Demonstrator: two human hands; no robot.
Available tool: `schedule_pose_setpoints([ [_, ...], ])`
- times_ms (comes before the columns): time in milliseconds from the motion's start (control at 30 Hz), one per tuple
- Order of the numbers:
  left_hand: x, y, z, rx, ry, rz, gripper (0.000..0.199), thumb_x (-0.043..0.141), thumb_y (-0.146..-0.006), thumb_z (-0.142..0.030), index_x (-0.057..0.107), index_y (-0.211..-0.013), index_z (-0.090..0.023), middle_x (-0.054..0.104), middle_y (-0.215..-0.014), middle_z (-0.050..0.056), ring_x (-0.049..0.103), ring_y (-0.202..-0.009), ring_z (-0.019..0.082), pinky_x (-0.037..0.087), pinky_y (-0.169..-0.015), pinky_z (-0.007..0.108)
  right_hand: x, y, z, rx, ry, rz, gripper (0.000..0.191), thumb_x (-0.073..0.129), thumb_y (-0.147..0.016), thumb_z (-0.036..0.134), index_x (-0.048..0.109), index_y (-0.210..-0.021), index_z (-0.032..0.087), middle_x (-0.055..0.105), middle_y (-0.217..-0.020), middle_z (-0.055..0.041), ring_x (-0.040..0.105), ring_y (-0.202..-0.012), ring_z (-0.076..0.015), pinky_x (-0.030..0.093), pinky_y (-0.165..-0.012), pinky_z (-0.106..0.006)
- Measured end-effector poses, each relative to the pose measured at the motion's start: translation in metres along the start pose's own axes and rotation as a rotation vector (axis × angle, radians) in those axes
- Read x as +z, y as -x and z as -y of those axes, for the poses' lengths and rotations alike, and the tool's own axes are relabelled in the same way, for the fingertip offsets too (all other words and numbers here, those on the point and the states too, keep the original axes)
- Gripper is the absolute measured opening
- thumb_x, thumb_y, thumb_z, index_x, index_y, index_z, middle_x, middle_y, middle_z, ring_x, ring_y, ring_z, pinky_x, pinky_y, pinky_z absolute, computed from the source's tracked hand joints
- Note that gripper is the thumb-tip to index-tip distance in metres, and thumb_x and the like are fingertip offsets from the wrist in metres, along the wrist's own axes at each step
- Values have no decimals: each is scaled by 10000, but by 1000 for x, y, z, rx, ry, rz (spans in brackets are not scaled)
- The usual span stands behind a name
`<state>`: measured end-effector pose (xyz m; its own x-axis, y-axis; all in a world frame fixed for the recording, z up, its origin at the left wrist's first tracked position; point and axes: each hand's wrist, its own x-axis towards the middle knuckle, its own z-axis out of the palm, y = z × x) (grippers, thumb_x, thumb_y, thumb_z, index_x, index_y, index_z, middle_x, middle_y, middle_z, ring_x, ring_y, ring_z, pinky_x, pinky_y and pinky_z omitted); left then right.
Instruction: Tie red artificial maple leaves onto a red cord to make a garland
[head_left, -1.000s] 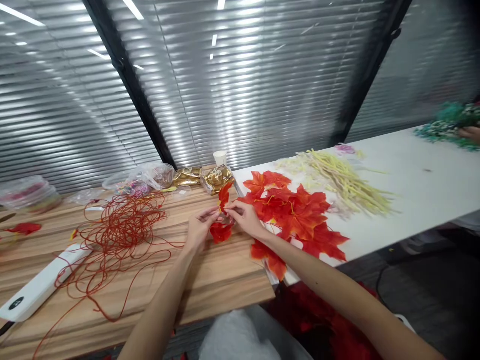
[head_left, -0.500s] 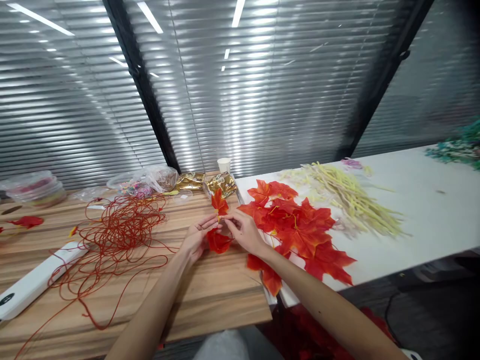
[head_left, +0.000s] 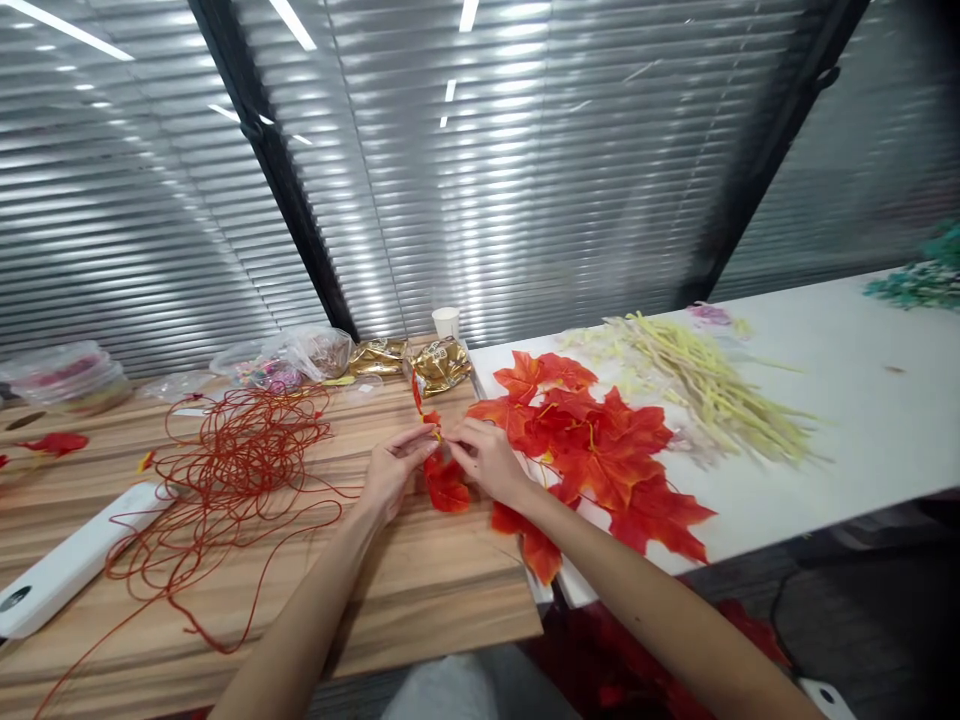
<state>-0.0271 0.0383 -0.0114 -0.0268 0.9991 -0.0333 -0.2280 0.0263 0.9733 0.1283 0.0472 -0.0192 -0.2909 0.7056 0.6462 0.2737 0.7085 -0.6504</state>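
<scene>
Over the wooden table, my left hand (head_left: 395, 467) pinches the yellow stem area of red artificial maple leaves. One red leaf (head_left: 445, 484) hangs below the fingers, and another leaf (head_left: 417, 392) stands edge-on above them. My right hand (head_left: 486, 456) meets the left at the same yellow stems, thumb and fingertips pressed together; the exact stem it grips is too small to make out. Beside my right hand lies a pile of red-orange maple leaves (head_left: 600, 450). Left of my hands is a tangled heap of thin red cord (head_left: 240, 450).
A white power strip (head_left: 82, 560) lies at the left on the wooden table (head_left: 450, 600). Gold packets (head_left: 439, 365), a paper cup (head_left: 445, 322) and plastic tubs (head_left: 64, 375) line the back. Yellow stems (head_left: 697, 385) lie on the white table (head_left: 885, 400).
The upper leaf has turned from facing me to edge-on, and the lower leaf has swung slightly right. Both hands stay together at the stems. The view has shifted slightly.
</scene>
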Motion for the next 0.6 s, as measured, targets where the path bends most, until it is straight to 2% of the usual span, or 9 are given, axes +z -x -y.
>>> schedule_pose_setpoints([
  [300, -3, -3, 7, 39, -75, 33, 392, 773, -521, -212, 682, -899, -162, 693, -929, 75, 636, -820, 166, 493, -787, 279, 1, 0, -3, -19, 58, 17, 169, 498, -791, 126, 656, -774, 185, 586, -746, -43, 537, -697, -152, 422, -671, -264],
  [600, -2, -3, 8, 59, -131, 10, 383, 780, -506, -227, 686, -871, -157, 705, -855, 70, 643, -780, 183, 497, -782, 308, 3, 4, -10, -52, 169, 59, 177, 474, -814, 132, 645, -798, 179, 575, -757, -45, 523, -689, -146, 422, -649, -254],
])
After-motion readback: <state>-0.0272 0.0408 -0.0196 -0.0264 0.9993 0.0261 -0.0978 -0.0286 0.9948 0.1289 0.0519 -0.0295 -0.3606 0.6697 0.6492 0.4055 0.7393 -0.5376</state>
